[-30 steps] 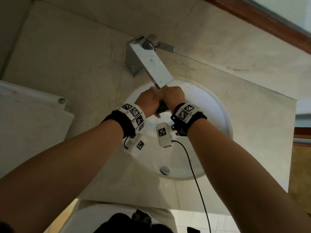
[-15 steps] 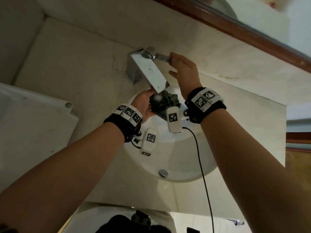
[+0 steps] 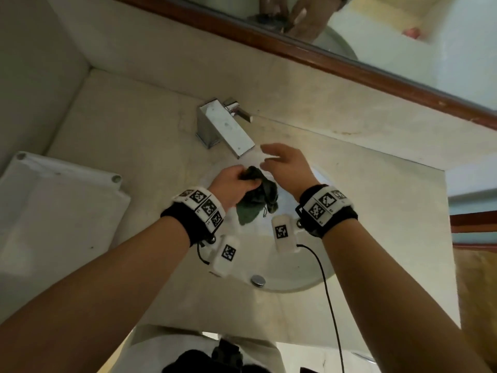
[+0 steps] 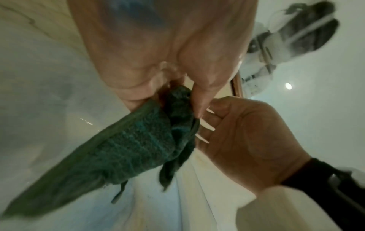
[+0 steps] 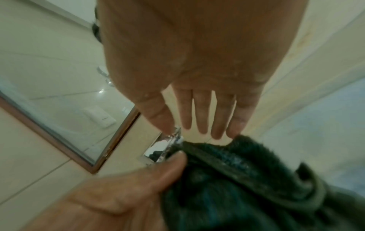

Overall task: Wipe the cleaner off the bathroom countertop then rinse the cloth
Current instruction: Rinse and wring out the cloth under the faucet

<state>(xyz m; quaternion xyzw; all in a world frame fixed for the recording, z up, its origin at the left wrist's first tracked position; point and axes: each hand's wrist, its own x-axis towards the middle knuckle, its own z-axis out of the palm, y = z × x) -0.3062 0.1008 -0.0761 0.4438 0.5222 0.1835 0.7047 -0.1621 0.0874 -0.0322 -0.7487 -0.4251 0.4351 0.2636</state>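
A dark green cloth [image 3: 256,200] hangs bunched over the white sink basin [image 3: 304,267], just below the chrome faucet spout [image 3: 236,138]. My left hand [image 3: 232,185] grips its upper end; in the left wrist view the fingers [image 4: 199,100] pinch the cloth [image 4: 126,150]. My right hand [image 3: 286,165] hovers beside the cloth with straight, spread fingers, holding nothing. In the right wrist view its fingertips [image 5: 217,129] hang just above the cloth [image 5: 247,187]. No water stream shows at the spout.
The beige marble countertop [image 3: 121,130] surrounds the basin. The faucet lever [image 3: 240,111] sticks out to the right. A white lidded object [image 3: 53,211] lies at the left. A wood-framed mirror [image 3: 376,76] runs along the back wall. The drain plug [image 3: 257,280] sits in the basin.
My right hand left the cloth, reached up to the faucet lever, then came back down beside the cloth with its fingers straight. The left hand kept hold of the cloth.
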